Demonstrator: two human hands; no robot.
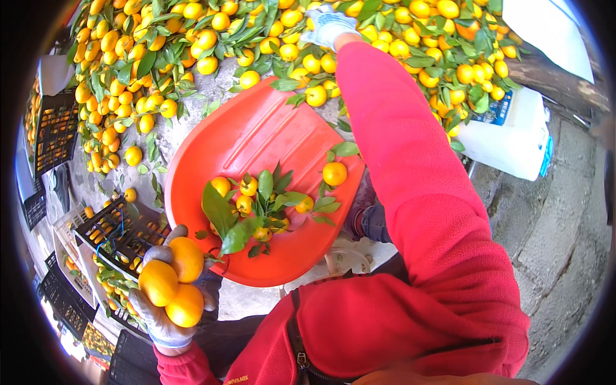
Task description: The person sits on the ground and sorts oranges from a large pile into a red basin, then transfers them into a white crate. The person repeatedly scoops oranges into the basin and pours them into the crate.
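Note:
In the lower left, my left hand [154, 316], in a grey-white work glove, is closed around three mandarins [158, 283]. My right hand [329, 27], in a white-blue glove, reaches far forward over a big heap of mandarins [122, 48] with green leaves. Its fingers look apart, and no fruit shows in them. Between my arms lies a red plastic scoop [192, 160], its flat ribbed end toward the heap. Inside its near part rest several small mandarins [244, 204] with leafy stems, and a single mandarin [334, 174] sits near its right edge.
Black plastic crates [119, 224] with mandarins stand at the left, beside a pale crate [70, 250]. A white plastic container [507, 138] stands right of the heap, near a wooden log [558, 83]. Concrete floor [545, 256] extends along the right.

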